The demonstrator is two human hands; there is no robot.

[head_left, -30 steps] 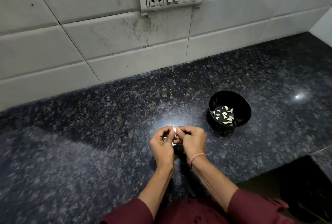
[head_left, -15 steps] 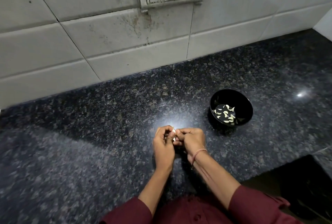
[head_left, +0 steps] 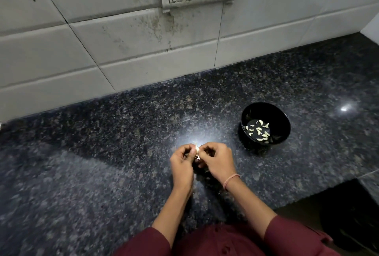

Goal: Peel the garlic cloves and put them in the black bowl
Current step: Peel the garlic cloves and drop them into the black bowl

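1. Head view, at the left: a speckled dark granite countertop (head_left: pixel 102 153) runs along the foot of a wall of pale rectangular tiles (head_left: pixel 61 54).
2. Near the middle, the left hand (head_left: pixel 182 163) has its fingers curled. It pinches a small pale garlic clove (head_left: pixel 197 149) at its fingertips, held just above the countertop.
3. Just beside it, the right hand (head_left: pixel 217 160), which wears a thin pinkish wrist band (head_left: pixel 231 181), is curled onto the same clove. It seems to be picking at the papery skin, though the clove is tiny and sits in glare, so I cannot tell how much skin remains.
4. Further right, near the hands but apart from them, a round glossy black bowl (head_left: pixel 281 120) stands upright. A scatter of peeled whitish cloves (head_left: pixel 258 131) lies on its bottom.
5. The step in hand looks like peeling. With several cloves already in the bowl, the task seems well under way.
6. The next move calls for stripping off the last skin. One hand then carries the bare clove right, over the rim, and lets it drop, keeping any scraps of skin out of the bowl.
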